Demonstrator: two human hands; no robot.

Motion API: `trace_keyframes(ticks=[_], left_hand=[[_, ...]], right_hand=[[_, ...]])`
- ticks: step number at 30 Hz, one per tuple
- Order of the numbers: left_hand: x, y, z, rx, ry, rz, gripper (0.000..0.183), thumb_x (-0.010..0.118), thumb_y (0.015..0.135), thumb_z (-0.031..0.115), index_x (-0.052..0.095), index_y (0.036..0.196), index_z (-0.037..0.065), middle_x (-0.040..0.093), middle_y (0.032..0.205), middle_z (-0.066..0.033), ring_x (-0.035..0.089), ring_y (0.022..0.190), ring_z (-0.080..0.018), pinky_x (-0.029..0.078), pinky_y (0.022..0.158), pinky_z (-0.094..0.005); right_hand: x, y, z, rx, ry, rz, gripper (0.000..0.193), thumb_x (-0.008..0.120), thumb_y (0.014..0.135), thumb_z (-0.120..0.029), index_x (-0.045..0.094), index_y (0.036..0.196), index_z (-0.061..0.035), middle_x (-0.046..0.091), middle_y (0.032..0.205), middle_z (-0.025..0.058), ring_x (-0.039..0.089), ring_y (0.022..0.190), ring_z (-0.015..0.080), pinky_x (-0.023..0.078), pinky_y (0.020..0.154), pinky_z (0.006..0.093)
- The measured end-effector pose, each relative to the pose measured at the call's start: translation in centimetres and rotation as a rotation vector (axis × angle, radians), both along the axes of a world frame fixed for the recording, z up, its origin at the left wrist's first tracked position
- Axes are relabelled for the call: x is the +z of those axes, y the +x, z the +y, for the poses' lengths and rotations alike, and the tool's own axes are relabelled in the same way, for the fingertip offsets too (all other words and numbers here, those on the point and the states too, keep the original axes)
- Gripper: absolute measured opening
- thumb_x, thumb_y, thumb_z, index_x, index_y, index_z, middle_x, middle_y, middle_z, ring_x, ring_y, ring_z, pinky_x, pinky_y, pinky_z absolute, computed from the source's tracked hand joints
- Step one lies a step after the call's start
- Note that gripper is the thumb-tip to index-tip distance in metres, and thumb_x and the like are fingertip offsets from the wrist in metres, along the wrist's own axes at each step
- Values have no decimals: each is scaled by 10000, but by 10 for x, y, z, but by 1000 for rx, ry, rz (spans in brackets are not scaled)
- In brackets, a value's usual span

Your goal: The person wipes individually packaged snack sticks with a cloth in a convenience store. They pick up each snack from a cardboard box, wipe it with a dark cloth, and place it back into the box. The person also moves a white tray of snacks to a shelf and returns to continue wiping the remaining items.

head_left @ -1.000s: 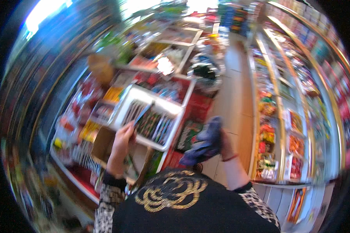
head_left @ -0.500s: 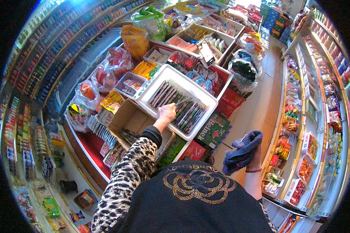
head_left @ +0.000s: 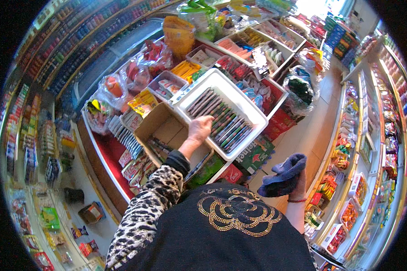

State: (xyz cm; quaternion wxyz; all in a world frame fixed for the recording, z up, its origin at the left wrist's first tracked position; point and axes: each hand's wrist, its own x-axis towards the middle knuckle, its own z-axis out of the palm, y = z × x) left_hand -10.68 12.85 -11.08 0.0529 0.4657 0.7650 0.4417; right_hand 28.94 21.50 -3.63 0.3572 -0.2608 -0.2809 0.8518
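My left hand (head_left: 200, 131) is closed above the left side of a white plastic tray (head_left: 257, 123), next to the slim sticks inside. Anything between its fingers is too small or hidden to make out. In the tray, the slim dark sticks (head_left: 218, 118) lie side by side in two rows, some with green and pink tints. Next to my left forearm stands an open brown cardboard box (head_left: 160, 122), holding more of the slim sticks. Off to the right, my right hand (head_left: 300, 181) grips a bunched blue-grey cloth (head_left: 282, 176), away from the tray.
Behind the tray, display bins (head_left: 251, 52) hold packaged goods. Clear bags (head_left: 300, 90) hang at their right side. A green carton (head_left: 256, 156) sits below the tray's right corner. Stocked shelves line the left and the right (head_left: 348, 198), with a wooden-look floor (head_left: 314, 131) between.
The whole view has shifted, so the stand appears farther right. My left hand stays over the tray, its fingers drawn in more. The cloth remains in my right hand.
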Motion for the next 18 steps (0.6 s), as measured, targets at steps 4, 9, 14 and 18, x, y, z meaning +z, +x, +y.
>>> trace_keyframes(ticks=[4,9,14,18], left_hand=[[-14,-48,-79,383,-19,-128,164,597,823,194,683,927,102,659,837,-153,660,778,-283,512,685,-350],[-66,-62,-156,244,-974,-183,605,695,649,545,655,883,-11,646,816,-224,641,797,-331,507,740,-402],[-80,-44,-153,73,-1038,-192,486,698,690,452,663,816,-17,646,742,-215,652,714,-316,525,621,-398],[-38,-41,-135,113,-990,-573,300,673,696,270,620,710,-25,649,682,-142,632,572,-203,510,528,-342]], right_hand=[[5,-1,-1,29,32,-26,442,497,880,-518,539,1089,-131,593,1017,60,573,930,236,479,854,438],[-2,-16,-4,159,2,22,472,485,886,-508,528,1144,-115,588,1064,77,576,959,248,483,852,440],[-9,-32,-4,124,56,32,477,489,897,-475,508,1208,-114,564,1135,88,566,1004,260,471,886,442],[7,-38,-6,211,48,104,451,495,904,-449,516,1190,-101,578,1110,73,563,1007,234,466,902,408]])
